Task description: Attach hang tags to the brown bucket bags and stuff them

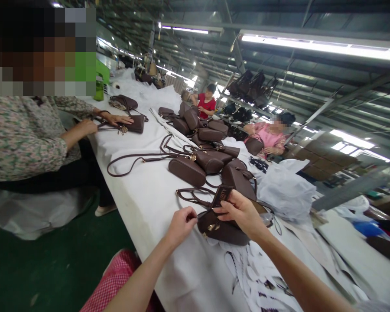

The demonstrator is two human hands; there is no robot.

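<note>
A dark brown handbag [225, 232] with gold hardware lies on the white-covered table in front of me. Above it, my right hand [238, 212] pinches a dark hang tag [221, 196] with pale lettering between thumb and fingers. My left hand [183, 223] is closed at the bag's left end, fingertips pressed together; whatever they grip is too small to make out. The bag's strap [191, 195] loops on the table just behind both hands. Directly beyond stand more brown handbags [186, 171], some with long straps and gold charms.
White tags with dark cords [250, 268] lie in a pile near my right forearm. Crumpled clear plastic [286, 190] sits at the right. Across the table's left edge, a co-worker in a floral sleeve [26, 134] handles another brown bag [134, 124]. Two more people work farther back.
</note>
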